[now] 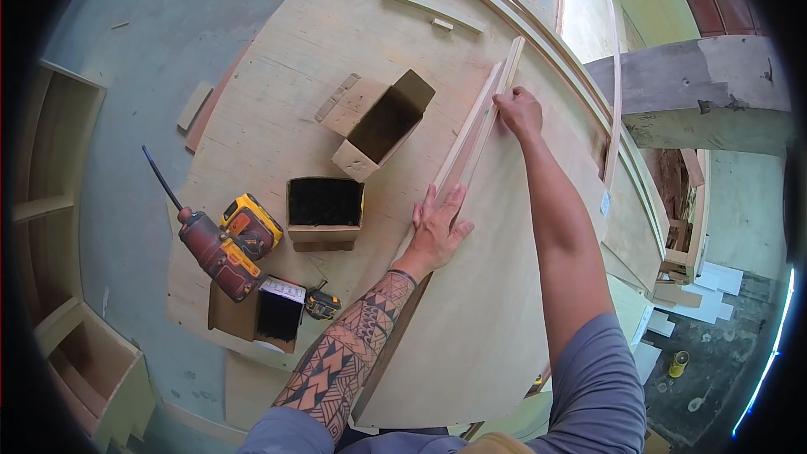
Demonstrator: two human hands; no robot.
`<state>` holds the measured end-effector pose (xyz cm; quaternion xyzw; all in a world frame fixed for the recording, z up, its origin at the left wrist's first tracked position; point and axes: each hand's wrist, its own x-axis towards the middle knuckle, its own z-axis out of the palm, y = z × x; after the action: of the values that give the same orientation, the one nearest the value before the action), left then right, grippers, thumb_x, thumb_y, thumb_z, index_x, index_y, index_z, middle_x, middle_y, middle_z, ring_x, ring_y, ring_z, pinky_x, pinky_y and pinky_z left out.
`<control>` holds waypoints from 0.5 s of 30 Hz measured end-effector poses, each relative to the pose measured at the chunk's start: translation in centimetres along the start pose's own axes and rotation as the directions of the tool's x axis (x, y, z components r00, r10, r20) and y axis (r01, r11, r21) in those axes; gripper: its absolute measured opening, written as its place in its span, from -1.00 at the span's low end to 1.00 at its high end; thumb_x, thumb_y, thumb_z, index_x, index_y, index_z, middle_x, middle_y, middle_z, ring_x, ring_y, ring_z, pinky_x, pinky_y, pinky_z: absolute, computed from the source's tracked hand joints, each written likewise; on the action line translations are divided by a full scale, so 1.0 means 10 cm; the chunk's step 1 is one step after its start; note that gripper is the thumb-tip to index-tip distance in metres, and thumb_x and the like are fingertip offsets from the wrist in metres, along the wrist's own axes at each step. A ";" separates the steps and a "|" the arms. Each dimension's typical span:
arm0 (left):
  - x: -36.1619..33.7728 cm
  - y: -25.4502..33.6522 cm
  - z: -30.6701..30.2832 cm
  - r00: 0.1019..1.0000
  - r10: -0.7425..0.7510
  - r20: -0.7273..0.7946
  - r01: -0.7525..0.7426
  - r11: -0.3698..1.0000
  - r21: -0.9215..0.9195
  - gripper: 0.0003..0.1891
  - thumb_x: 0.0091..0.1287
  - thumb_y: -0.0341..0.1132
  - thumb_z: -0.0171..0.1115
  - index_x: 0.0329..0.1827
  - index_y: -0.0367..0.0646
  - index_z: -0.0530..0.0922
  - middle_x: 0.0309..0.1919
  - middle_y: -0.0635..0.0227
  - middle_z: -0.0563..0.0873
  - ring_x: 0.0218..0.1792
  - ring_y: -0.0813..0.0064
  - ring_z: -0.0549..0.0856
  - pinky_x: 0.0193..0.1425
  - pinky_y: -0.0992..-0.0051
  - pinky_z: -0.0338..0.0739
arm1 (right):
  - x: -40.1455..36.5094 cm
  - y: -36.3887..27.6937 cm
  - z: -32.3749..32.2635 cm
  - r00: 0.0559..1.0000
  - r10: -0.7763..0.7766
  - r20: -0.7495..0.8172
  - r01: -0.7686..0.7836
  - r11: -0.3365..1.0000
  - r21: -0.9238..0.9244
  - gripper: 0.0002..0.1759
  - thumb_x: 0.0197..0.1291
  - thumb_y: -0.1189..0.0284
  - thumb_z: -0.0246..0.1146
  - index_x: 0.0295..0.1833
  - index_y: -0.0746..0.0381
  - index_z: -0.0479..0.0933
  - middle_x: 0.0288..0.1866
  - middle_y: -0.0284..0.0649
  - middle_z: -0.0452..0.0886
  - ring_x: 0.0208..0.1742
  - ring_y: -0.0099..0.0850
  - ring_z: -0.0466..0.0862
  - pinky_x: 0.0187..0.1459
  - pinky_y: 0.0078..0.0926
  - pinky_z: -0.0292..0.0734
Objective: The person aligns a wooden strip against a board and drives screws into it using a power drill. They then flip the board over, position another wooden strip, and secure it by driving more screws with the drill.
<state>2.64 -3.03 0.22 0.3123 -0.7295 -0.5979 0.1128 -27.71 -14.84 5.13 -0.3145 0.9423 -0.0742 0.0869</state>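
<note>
Two long thin wood strips (481,134) lie close together on the plywood sheet (479,319), running away from me. My left hand (436,230) rests over their near end, fingers spread and pressed down on the wood. Farther up, my right hand (518,109) pinches the edge of the right strip between thumb and fingers. Left of the strips stand an open cardboard box (384,124) and a box of dark screws (324,202).
A red and yellow cordless drill (223,244) lies at the left, beside another box of dark screws (279,313) and a tape measure (322,303). Loose strips (433,8) lie at the far side. Wooden shelving (50,208) stands far left, a concrete beam (706,84) at right.
</note>
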 end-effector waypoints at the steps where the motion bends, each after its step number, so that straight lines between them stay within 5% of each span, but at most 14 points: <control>1: 0.00 0.00 0.00 1.000 0.001 0.003 -0.001 1.000 0.003 -0.17 0.54 0.11 0.22 0.80 0.17 0.12 0.72 0.25 0.29 0.76 -0.17 -0.07 0.73 -0.30 -0.26 | 0.00 0.02 0.03 1.000 -0.007 -0.020 0.007 1.000 0.010 -0.28 0.06 -0.04 0.39 0.24 0.21 0.73 0.07 0.02 0.83 0.12 -0.08 0.82 0.21 -0.19 0.66; 8: -0.01 -0.01 0.05 0.998 0.032 -0.048 -0.030 0.998 0.055 -0.18 0.56 0.08 0.20 0.79 0.07 0.12 0.71 0.20 0.30 0.75 -0.17 -0.02 0.72 -0.30 -0.24 | 0.02 0.04 0.06 0.999 0.028 -0.045 -0.024 0.996 0.090 -0.27 0.07 -0.08 0.46 0.25 0.20 0.73 0.01 -0.03 0.86 0.08 -0.12 0.84 0.18 -0.22 0.67; 10: -0.03 0.02 0.03 0.999 0.031 -0.041 -0.028 0.998 0.063 -0.18 0.56 0.08 0.20 0.79 0.04 0.13 0.71 0.19 0.31 0.75 -0.17 -0.01 0.72 -0.30 -0.23 | 0.04 0.05 0.03 0.997 0.049 0.059 -0.055 0.993 0.101 -0.31 0.08 -0.07 0.41 0.28 0.08 0.73 0.15 -0.06 0.82 0.18 -0.11 0.80 0.21 -0.17 0.68; 15: -0.01 0.02 0.01 0.999 0.033 -0.040 -0.031 0.999 0.037 -0.18 0.56 0.10 0.20 0.78 -0.01 0.15 0.70 0.15 0.32 0.75 -0.16 0.02 0.72 -0.30 -0.21 | 0.00 0.07 -0.05 0.997 0.033 0.066 -0.044 0.984 0.171 -0.24 0.12 -0.09 0.43 0.30 0.21 0.68 0.19 0.06 0.78 0.23 -0.04 0.77 0.27 -0.16 0.63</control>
<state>2.57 -2.83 0.42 0.3148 -0.7427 -0.5763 0.1316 -28.18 -14.25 5.53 -0.2897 0.9351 -0.1438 0.1446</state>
